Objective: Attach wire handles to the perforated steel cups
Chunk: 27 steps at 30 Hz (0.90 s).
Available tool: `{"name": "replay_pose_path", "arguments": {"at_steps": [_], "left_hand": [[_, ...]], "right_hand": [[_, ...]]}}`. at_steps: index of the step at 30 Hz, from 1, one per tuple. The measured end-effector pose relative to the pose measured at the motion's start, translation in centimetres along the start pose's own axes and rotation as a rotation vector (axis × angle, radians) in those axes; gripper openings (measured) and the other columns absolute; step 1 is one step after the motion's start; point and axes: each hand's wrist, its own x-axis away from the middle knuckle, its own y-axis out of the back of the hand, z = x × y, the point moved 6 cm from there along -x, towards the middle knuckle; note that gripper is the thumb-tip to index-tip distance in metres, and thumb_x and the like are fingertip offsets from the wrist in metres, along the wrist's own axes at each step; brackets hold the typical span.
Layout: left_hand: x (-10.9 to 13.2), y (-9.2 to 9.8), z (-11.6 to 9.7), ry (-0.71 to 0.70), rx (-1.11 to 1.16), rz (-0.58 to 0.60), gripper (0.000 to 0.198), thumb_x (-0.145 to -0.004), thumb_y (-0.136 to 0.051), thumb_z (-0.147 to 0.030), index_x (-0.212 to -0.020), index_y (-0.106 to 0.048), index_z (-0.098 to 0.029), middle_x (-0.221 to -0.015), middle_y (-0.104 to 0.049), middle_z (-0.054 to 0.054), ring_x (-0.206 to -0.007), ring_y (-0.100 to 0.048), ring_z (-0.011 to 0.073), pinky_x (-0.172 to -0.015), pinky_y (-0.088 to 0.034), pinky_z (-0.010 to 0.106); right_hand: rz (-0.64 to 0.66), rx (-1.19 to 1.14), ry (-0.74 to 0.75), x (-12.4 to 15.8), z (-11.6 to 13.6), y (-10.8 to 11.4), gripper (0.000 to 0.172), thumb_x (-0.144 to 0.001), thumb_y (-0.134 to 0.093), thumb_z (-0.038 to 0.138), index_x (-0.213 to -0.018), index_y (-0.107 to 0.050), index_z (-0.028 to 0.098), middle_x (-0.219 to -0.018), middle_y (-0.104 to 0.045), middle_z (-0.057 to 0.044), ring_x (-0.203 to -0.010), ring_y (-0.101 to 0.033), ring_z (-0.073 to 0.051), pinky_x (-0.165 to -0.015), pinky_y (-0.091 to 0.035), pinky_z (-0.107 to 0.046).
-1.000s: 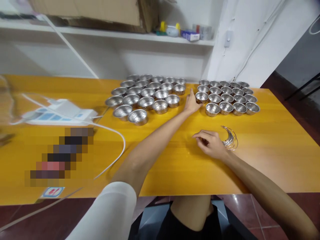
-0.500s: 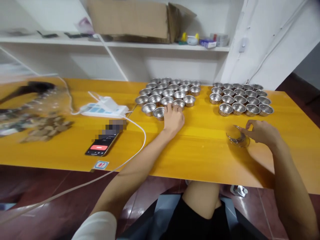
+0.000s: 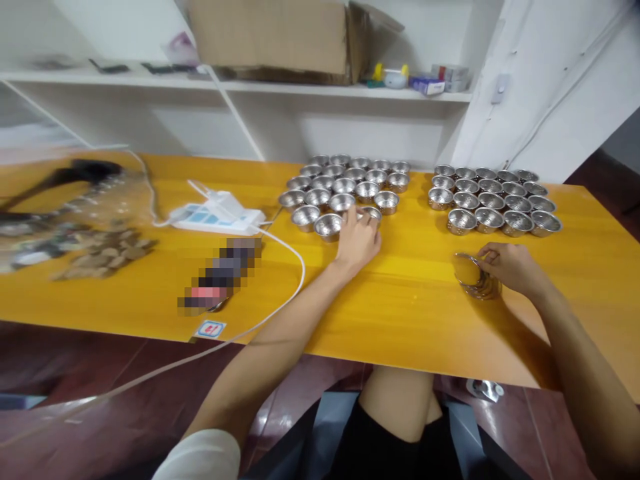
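My left hand (image 3: 359, 239) reaches to the front of the left group of small perforated metal cups (image 3: 329, 227). Its fingers are bent on the near side of one perforated metal cup (image 3: 371, 214), whose rim shows behind them. Over the right part of the table, my right hand (image 3: 511, 265) pinches a bunch of thin, shiny metal rings (image 3: 477, 288); yellow tabletop shows through them. The exact kind of these rings is hard to make out. Behind that hand stands a second group of perforated metal cups (image 3: 489, 219), set in rows.
A white power strip (image 3: 215, 217) with a plugged-in charger and a phone (image 3: 215, 280), partly blurred out, lie on the left. A white cable (image 3: 295, 287) crosses the table's front edge. Brown pieces (image 3: 107, 252) are heaped farther left. A cardboard box (image 3: 270, 37) sits on the shelf.
The view has shifted slightly, moving the scene rightward in the picture. The cup at my left hand has come slightly nearer to me. My right hand still pinches the rings.
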Motion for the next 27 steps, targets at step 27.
{"name": "replay_pose_path", "arguments": {"at_steps": [27], "left_hand": [[2.0,-2.6,-4.5,-0.170,0.681,0.220,0.036,-0.083,-0.099,-0.033,-0.078,-0.067,-0.020,-0.155,-0.055,0.018,-0.153,-0.060,0.0362,-0.130,-0.051,0.057]], "right_hand": [[-0.123,-0.207,0.054,-0.3,0.8,0.5,0.020,-0.097,-0.069,0.034,-0.092,-0.083,0.020,-0.091,-0.085,-0.011,-0.078,-0.077,-0.026,-0.077,-0.057,-0.038]]}}
